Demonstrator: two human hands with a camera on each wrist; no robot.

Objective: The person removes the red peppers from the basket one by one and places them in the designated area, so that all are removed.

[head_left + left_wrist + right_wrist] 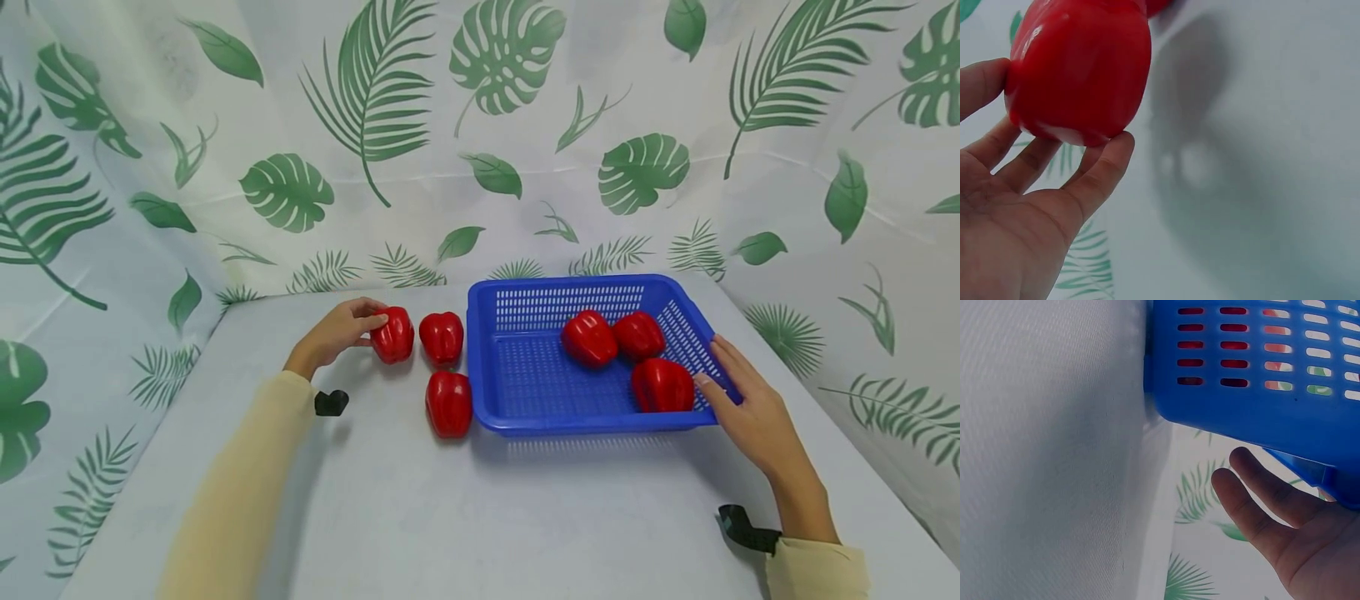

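My left hand pinches a red bell pepper between thumb and fingers, left of the basket. In the left wrist view the fingertips press its side and lower end. Close by sit a second red bell pepper and, nearer me, a third red bell pepper beside the basket's left wall. My right hand grips the right rim of the blue plastic basket, thumb over the edge and fingers along the outside. Three bell peppers lie in the basket's right half.
The white table runs up to a leaf-print cloth hanging behind and at both sides. A dark strap mount juts from the left wrist, and a similar mount from the right one.
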